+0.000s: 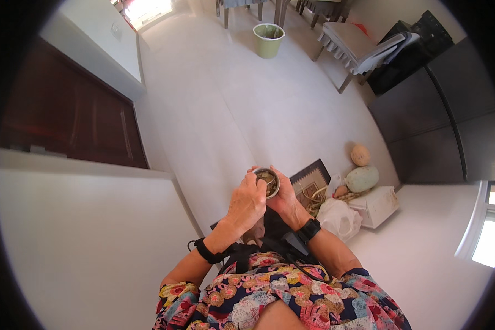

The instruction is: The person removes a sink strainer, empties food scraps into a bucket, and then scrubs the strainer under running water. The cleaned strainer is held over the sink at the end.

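A small round metal-rimmed cup (268,176) with brownish contents is held in front of my body. My right hand (284,193) wraps around its side and underside, with fingertips showing at the far rim. My left hand (249,202) is over the near left edge, its fingers bent down at the opening, where a thin light-coloured handle or strip shows among the contents. Whether those fingers pinch that strip or the rim is hard to tell. Black bands circle both wrists.
On the floor at right are a patterned mat (313,177), white plastic bag (338,218), white box (375,206), pale green melon or gourd (362,179) and round orange one (360,155). Farther off stand a green bin (268,47) and a covered chair (350,41). A dark fridge (425,123) is at right.
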`<action>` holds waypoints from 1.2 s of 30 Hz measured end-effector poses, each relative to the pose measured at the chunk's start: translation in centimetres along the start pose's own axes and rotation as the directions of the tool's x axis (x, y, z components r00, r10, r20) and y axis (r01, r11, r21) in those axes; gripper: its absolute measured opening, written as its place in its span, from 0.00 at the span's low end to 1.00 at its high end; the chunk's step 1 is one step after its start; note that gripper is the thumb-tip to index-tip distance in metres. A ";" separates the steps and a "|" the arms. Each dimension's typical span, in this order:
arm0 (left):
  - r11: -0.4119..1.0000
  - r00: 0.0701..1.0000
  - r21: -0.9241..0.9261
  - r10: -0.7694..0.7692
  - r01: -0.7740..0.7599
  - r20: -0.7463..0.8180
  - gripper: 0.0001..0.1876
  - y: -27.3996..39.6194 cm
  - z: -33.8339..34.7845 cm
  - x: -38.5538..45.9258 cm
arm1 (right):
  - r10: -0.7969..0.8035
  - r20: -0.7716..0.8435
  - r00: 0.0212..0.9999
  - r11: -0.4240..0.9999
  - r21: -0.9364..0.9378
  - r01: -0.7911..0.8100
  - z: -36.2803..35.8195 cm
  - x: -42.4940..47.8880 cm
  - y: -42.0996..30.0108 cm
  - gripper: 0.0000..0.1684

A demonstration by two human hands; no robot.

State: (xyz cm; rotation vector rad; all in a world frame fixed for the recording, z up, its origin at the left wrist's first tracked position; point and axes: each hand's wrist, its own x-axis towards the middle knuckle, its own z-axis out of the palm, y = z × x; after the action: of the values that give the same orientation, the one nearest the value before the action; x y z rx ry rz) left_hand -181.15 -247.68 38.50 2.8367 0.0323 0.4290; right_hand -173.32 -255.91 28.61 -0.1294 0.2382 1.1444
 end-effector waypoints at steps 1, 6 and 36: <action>1.000 1.000 0.000 -0.009 0.009 -0.002 0.08 -1.1 0.2 2.1 | -0.005 -0.019 1.000 1.000 -0.010 0.005 0.7 2.0 -1.4 0.28; 0.997 0.997 -0.037 -0.074 0.073 -0.015 0.08 -5.9 0.4 13.0 | 0.036 -0.052 0.998 0.998 -0.040 -0.038 5.5 10.5 -9.2 0.29; 0.960 0.902 -0.264 0.030 0.094 0.431 0.13 -40.4 13.5 76.8 | -0.162 -0.205 0.965 0.985 0.029 0.171 15.9 64.5 -53.2 0.26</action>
State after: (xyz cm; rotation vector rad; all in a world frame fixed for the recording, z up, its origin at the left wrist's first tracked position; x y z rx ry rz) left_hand -103.03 -207.59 37.26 2.5789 -0.0641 -0.1995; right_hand -97.60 -217.10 26.60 -0.2213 0.4265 0.9578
